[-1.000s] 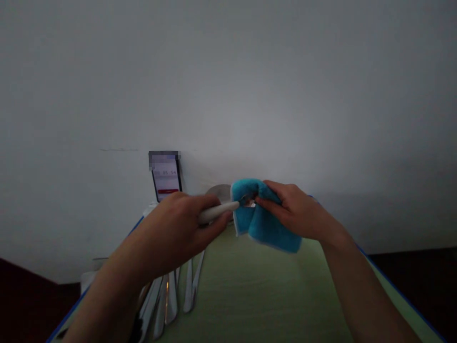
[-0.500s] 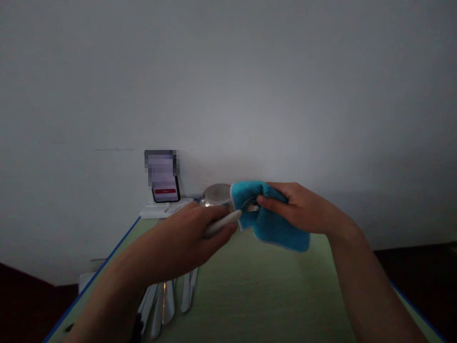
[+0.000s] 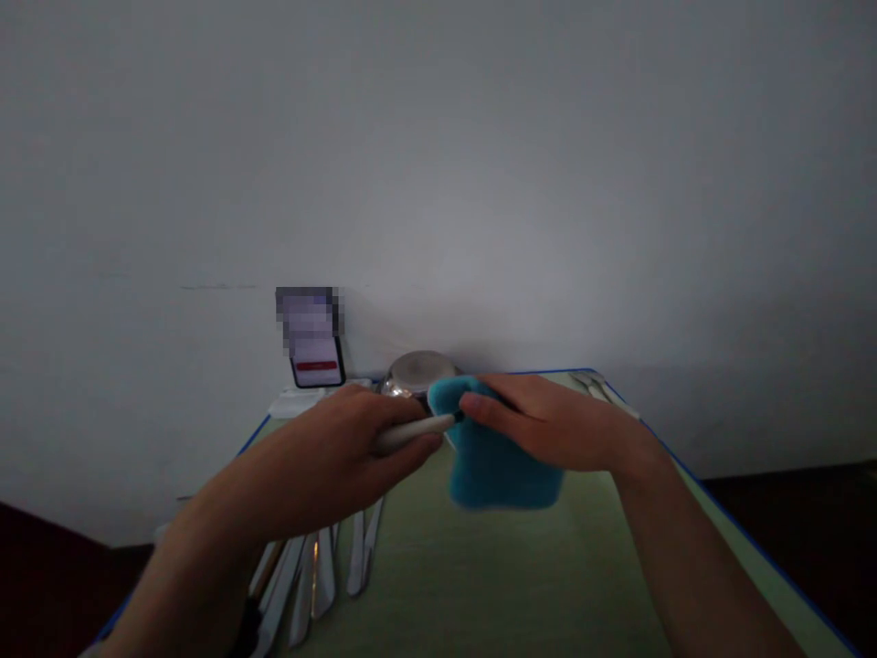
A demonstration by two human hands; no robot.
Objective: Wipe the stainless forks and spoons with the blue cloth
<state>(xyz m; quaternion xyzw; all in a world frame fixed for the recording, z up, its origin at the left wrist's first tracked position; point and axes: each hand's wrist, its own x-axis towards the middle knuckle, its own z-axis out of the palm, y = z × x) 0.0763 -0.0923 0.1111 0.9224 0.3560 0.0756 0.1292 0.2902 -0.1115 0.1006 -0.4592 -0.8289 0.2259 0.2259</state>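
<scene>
In my left hand (image 3: 349,443) is the pale handle of a utensil (image 3: 417,431), fingers closed round it. Its far end disappears into a blue cloth (image 3: 507,480), so its kind is hidden. My right hand (image 3: 548,416) pinches the cloth around that covered end, thumb on top. The cloth's lower part hangs down above the table. Both hands are close together over the middle of the table.
The green table (image 3: 493,585) has a blue edge. Several utensils with pale handles (image 3: 322,576) lie below my left forearm. An upturned metal bowl (image 3: 421,368) stands by the wall, a phone (image 3: 315,352) to its left. More utensils (image 3: 593,384) lie at the back right.
My right hand and the cloth have moved left and slightly down along the utensil, covering the metal part that showed before. The left hand has shifted slightly left.
</scene>
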